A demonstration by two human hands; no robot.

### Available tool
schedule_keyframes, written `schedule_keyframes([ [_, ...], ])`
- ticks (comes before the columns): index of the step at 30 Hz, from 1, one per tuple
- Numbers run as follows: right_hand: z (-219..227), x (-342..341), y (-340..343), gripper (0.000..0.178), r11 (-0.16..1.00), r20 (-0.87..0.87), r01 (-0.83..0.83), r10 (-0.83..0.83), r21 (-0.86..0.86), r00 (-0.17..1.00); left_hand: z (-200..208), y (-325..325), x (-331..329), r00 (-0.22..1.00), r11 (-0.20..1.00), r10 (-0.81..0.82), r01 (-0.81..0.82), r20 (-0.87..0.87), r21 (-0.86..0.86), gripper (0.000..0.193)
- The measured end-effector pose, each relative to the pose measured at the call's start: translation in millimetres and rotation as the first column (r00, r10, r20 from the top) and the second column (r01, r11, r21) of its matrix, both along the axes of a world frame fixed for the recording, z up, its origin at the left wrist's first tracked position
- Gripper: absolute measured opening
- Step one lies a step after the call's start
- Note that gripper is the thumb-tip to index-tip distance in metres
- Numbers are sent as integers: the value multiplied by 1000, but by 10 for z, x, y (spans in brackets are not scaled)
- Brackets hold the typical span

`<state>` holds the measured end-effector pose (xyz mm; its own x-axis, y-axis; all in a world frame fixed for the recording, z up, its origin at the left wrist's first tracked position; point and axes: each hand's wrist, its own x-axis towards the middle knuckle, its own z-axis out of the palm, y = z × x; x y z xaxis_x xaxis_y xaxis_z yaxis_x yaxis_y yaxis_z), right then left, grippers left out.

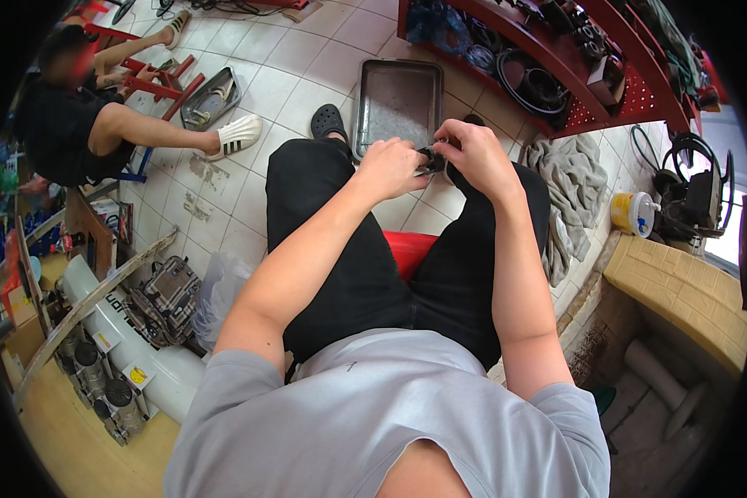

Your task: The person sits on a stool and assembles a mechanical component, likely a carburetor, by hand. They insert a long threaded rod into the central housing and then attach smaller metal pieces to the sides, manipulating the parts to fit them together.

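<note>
Over the gap between my knees, both hands meet at a small black part (pixel 428 160) whose kind I cannot make out. My left hand (pixel 393 168) is closed around it from the left, covering most of it. From the right, my right hand (pixel 475 156) has its thumb and fingers pinched together against the same part; anything between those fingertips is hidden. Just beyond the hands, a shallow metal tray (pixel 400 100) lies on the tiled floor.
A red rack (pixel 589 108) with parts stands at the far right, near a crumpled grey cloth (pixel 566 178) and a yellow-and-white tub (pixel 632 213). At left, a person (pixel 75 124) sits by a red stand (pixel 170 83) and another tray (pixel 211 100). A white tank (pixel 162 369) lies nearer.
</note>
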<state>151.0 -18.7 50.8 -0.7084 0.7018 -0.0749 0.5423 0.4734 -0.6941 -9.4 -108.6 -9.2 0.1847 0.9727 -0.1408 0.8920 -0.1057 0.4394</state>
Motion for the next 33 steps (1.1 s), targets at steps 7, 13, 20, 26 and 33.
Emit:
schedule_keyframes([
  [7,6,43,10,23,998,-28,-64,63,-28,998,44,2,-8,1000,999,-13,15,26,-49,34],
  [13,-10,30,14,26,996,-31,-78,77,-35,997,52,-5,-13,1000,999,-19,19,11,-48,34],
  [20,22,25,-22,16,999,57,27,-29,38,998,76,-1,-8,1000,997,-30,30,2,-77,35],
  [26,9,-22,-50,31,971,258,22,-85,236,962,60,3,10,998,997,-54,53,-20,-63,35],
  [33,175,-71,-147,31,946,248,175,-245,275,937,35,-18,-5,999,997,-42,41,-11,-59,35],
])
